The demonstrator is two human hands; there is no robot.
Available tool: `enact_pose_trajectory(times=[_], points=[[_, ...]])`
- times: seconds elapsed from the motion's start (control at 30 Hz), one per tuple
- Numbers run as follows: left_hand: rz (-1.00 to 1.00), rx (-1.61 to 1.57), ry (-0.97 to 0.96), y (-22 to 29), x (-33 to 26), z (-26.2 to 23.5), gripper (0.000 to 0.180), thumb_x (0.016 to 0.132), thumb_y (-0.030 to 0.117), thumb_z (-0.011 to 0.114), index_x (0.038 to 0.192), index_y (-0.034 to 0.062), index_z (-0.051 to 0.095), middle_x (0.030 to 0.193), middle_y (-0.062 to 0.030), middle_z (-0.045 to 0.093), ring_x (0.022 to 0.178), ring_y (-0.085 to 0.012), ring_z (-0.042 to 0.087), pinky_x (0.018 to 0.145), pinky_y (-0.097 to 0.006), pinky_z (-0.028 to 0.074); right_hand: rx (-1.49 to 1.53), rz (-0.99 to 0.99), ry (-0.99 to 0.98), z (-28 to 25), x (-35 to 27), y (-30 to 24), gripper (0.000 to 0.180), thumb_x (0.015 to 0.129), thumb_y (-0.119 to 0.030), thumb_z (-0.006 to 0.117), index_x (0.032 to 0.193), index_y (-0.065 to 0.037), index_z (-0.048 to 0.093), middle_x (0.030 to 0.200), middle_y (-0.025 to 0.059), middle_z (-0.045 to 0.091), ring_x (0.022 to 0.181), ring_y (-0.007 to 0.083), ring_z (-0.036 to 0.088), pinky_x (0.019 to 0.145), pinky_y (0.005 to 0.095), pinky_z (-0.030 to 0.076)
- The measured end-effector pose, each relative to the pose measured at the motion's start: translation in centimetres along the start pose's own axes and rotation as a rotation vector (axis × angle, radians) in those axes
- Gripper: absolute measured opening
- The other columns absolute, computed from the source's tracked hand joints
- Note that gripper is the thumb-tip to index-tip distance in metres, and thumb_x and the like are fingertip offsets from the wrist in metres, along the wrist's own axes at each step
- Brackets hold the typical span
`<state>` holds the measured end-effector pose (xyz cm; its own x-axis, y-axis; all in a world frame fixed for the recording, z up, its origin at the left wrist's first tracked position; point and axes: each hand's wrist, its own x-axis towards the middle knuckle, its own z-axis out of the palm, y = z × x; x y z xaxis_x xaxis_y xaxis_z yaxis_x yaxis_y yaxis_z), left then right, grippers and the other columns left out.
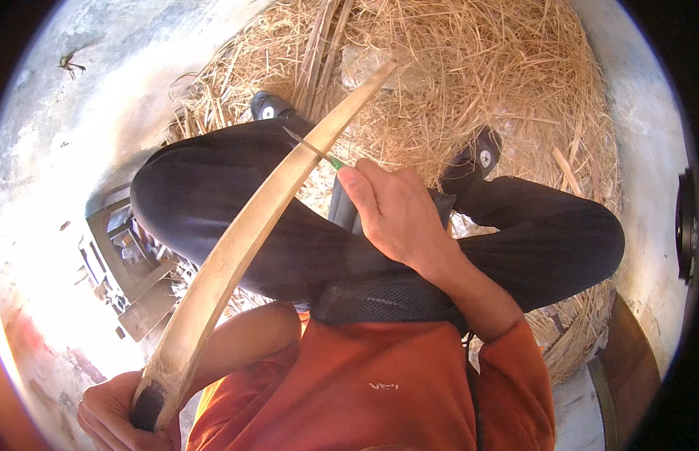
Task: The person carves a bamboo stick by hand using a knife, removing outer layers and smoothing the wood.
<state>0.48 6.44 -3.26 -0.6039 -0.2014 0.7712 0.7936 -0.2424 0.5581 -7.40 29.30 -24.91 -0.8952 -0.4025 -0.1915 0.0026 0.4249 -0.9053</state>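
Note:
A long, pale, slightly curved wooden strip (240, 242), possibly a split stalk, slants from the lower left up to the far middle, over my crossed legs. Its near end is broad with a dark patch, and the far end tapers. My left hand (113, 413) is wrapped round the near end at the lower left. In my right hand (400, 214) is a small knife (308, 144) with a green handle, most of which the fist hides. The narrow blade lies across the strip's upper part, its tip pointing left.
Dry straw-like shavings (499, 68) cover the floor ahead, with a pale block (364, 66) and long slats (319, 52) among them. A wooden frame or box (116, 252) holding small items stands left of my knee. A brown board (627, 368) is at the lower right.

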Motion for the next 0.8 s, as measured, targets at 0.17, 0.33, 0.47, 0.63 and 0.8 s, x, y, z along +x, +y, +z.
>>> enact_pose_trajectory(times=[0.17, 0.33, 0.47, 0.63, 0.8], points=[[-0.01, -0.173, -0.11, -0.4, 0.6, 0.1, 0.032, 0.074, 0.009, 0.055, 0.047, 0.0155, 0.04, 0.04, 0.0077, 0.042, 0.032, -0.0029, 0.038, 0.036, -0.019, 0.027, -0.166, -0.095, 0.17, 1.3, 0.6, 1.9, 0.034, 0.092, -0.031, 0.051, 0.072, -0.003, 0.053, 0.053, 0.0204, 0.052, 0.052, 0.0412, 0.054, 0.048, 0.0468, 0.042], [-0.117, -0.55, -0.374, 1.9, 2.0, -3.6, 0.031, 0.076, 0.01, 0.054, 0.047, 0.0138, 0.043, 0.04, 0.006, 0.043, 0.033, -0.0051, 0.038, 0.036, -0.022, 0.028, -0.283, -0.137, 0.271, 2.1, 1.1, 3.6, 0.031, 0.091, -0.031, 0.053, 0.074, -0.005, 0.055, 0.054, 0.0175, 0.054, 0.05, 0.0356, 0.058, 0.045, 0.0439, 0.043], [-0.114, -0.251, -0.25, -1.5, 1.3, 1.6, 0.041, 0.071, 0.011, 0.055, 0.043, 0.014, 0.025, 0.035, -0.0011, 0.034, 0.031, -0.0118, 0.032, 0.037, -0.026, 0.025, -0.568, -0.023, 0.222, 1.7, 1.8, 11.2, 0.039, 0.095, -0.036, 0.044, 0.084, -0.004, 0.062, 0.067, 0.0196, 0.062, 0.06, 0.0355, 0.062, 0.054, 0.045, 0.049], [0.109, 0.123, 0.101, -3.3, 0.4, 2.2, 0.043, 0.07, 0.011, 0.055, 0.044, 0.0136, 0.021, 0.035, -0.0034, 0.033, 0.032, -0.0138, 0.032, 0.039, -0.027, 0.026, -0.411, 0.376, 0.196, -0.9, 2.9, 9.2, 0.051, 0.097, -0.041, 0.036, 0.086, 0.0, 0.064, 0.075, 0.0247, 0.062, 0.075, 0.0405, 0.061, 0.07, 0.0496, 0.046], [0.189, 0.26, 0.186, -2.8, -0.1, 0.4, 0.04, 0.071, 0.011, 0.056, 0.046, 0.0124, 0.024, 0.038, -0.004, 0.035, 0.034, -0.0143, 0.034, 0.04, -0.027, 0.027, -0.095, 0.19, 0.461, -0.2, 1.5, 8.4, 0.044, 0.097, -0.036, 0.041, 0.085, 0.0, 0.063, 0.059, 0.0201, 0.053, 0.057, 0.0378, 0.055, 0.056, 0.0445, 0.041]])
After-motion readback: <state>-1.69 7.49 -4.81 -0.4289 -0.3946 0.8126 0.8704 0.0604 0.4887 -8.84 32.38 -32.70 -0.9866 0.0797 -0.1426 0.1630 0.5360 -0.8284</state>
